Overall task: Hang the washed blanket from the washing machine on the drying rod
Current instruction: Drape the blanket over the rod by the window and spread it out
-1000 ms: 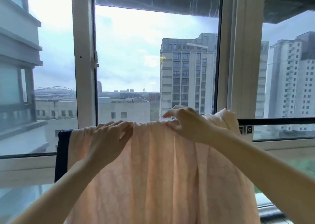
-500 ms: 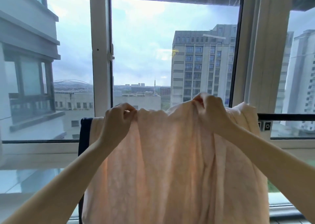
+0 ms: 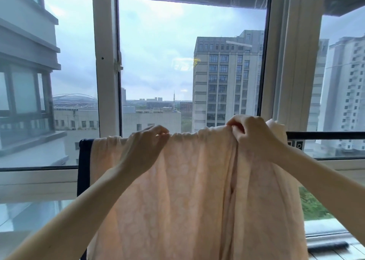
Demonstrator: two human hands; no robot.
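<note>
A pale peach blanket [image 3: 189,190] hangs draped over the black drying rod [image 3: 325,135], which runs across in front of the window. Its top edge is bunched in small gathers along the rod. My left hand [image 3: 147,149] pinches the top fold left of centre. My right hand [image 3: 250,135] grips a thicker bunch of the blanket at the top right. The rod is hidden under the cloth except at the right.
A dark navy cloth [image 3: 84,166] hangs on the rod just left of the blanket. White window frames [image 3: 106,62] and glass stand right behind the rod. A small bracket [image 3: 297,145] sits under the rod at the right.
Both hands went from resting flat on the blanket's top to pinching it; the cloth between them is pulled flatter along the rod. The view has shifted slightly.
</note>
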